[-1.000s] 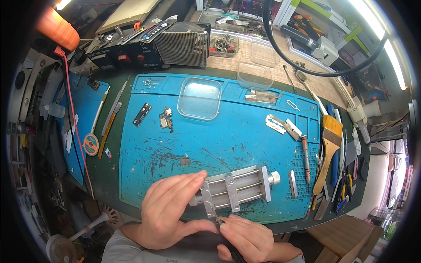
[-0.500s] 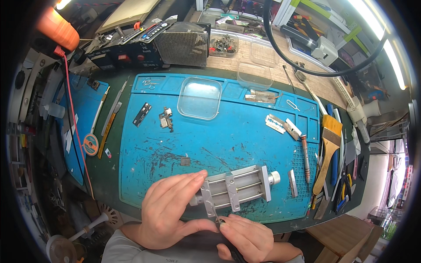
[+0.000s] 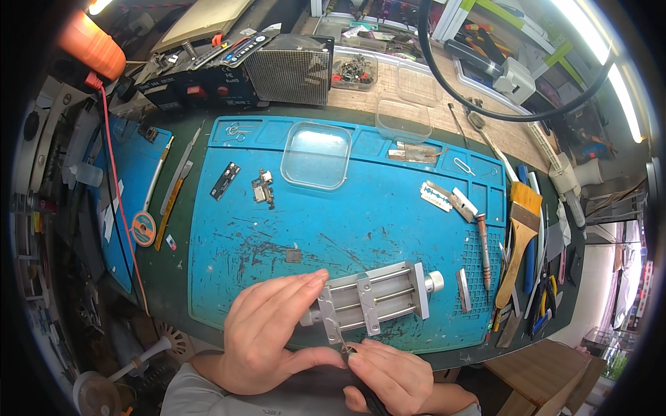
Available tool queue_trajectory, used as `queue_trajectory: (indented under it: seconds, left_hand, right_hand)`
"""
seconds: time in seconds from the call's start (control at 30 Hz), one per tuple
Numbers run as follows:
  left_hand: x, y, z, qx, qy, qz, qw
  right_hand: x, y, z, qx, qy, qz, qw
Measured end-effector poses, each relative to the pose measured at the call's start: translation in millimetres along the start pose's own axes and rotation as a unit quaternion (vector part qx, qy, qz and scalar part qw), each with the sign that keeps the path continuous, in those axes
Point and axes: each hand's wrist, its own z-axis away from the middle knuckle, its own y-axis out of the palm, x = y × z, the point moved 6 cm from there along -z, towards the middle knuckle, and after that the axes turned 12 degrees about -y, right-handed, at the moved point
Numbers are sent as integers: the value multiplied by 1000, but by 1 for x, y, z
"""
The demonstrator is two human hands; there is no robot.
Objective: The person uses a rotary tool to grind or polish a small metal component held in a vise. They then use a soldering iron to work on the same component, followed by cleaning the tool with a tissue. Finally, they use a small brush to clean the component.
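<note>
A silver metal clamp fixture (image 3: 395, 304) with guide rods and two crossbars lies tilted at the mat's near edge. Around its left end my left hand (image 3: 267, 326) is closed, fingers along the far side and thumb toward the near side. My right hand (image 3: 395, 374) pinches a slim tool with a black handle (image 3: 372, 399); its thin metal tip meets the near end of the fixture's left crossbar. The tool's exact kind is hard to make out. Beyond the fixture a small square dark chip (image 3: 293, 256) rests on the blue mat (image 3: 243, 291).
A clear plastic box (image 3: 316, 156), a small circuit board (image 3: 225, 182) and metal parts (image 3: 262, 188) lie farther back. To the right are razor blades (image 3: 436, 196), a screwdriver (image 3: 483, 249) and a wide brush (image 3: 520, 229). A black cable (image 3: 433, 73) arches overhead.
</note>
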Motion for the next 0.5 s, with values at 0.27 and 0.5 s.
queue_trajectory:
  seconds: [0.27,0.5]
  left_hand:
    - [0,1,0,-3,-4,1,1000]
    - [1,1,0,-4,-4,2,1000]
  right_hand:
    - [0,0,-1,-4,1,0,1000]
    - [0,0,-2,0,3,1,1000]
